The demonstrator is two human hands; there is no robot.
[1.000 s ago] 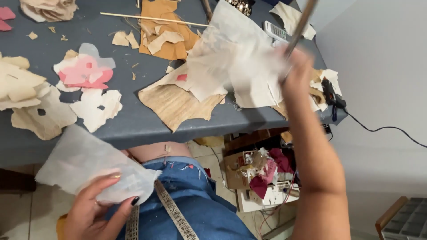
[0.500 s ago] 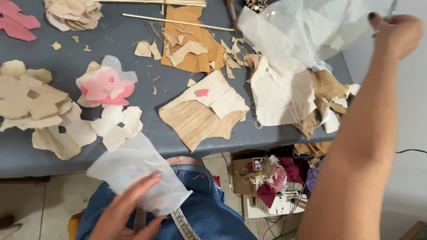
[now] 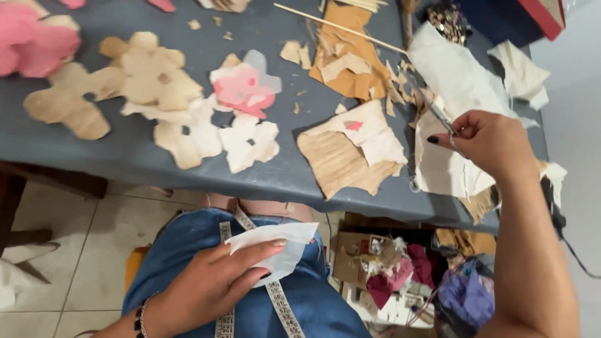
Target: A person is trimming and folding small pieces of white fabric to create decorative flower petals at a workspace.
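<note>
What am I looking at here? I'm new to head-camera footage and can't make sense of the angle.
The camera sits on a person's head and looks down, so you see their own two arms and lap. The left hand presses a translucent white sheet against the lap, beside a measuring tape. The right hand holds a thin metal tool, possibly scissors, above a white sheet at the table's right end. On the grey table lie beige cut-out shapes, a pink-and-white piece, brown paper scraps and a thin wooden stick.
</note>
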